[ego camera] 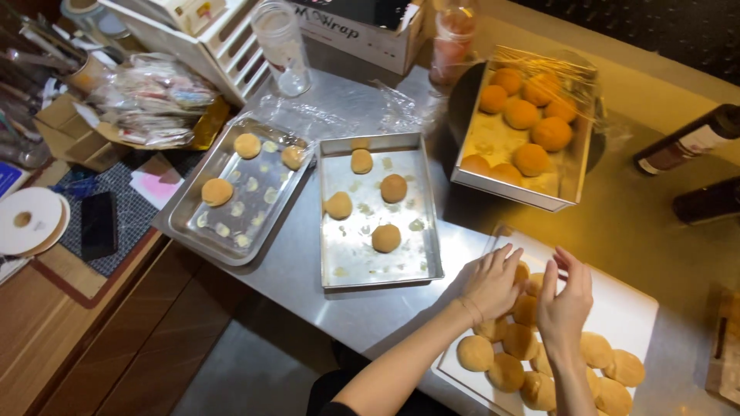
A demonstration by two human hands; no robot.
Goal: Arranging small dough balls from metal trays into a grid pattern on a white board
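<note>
A white board (626,306) at the counter's near right carries several round golden buns (475,353). My left hand (492,282) lies on the buns at the board's far-left corner, its fingers curved over one bun (525,272); I cannot tell whether it grips it. Right beside it, my right hand (566,296) is raised just above the buns with its fingers spread and nothing visible in it. A faint edge of clear film (502,231) shows just beyond the left hand.
Two shallow steel trays (432,231) (185,223) with a few buns each sit left of the board. A deep pan (501,183) of darker buns stands behind it. Two dark bottles (686,142) lie at right. A jar (281,46), box (362,31), phone (99,225) and tape roll (27,219) are farther left.
</note>
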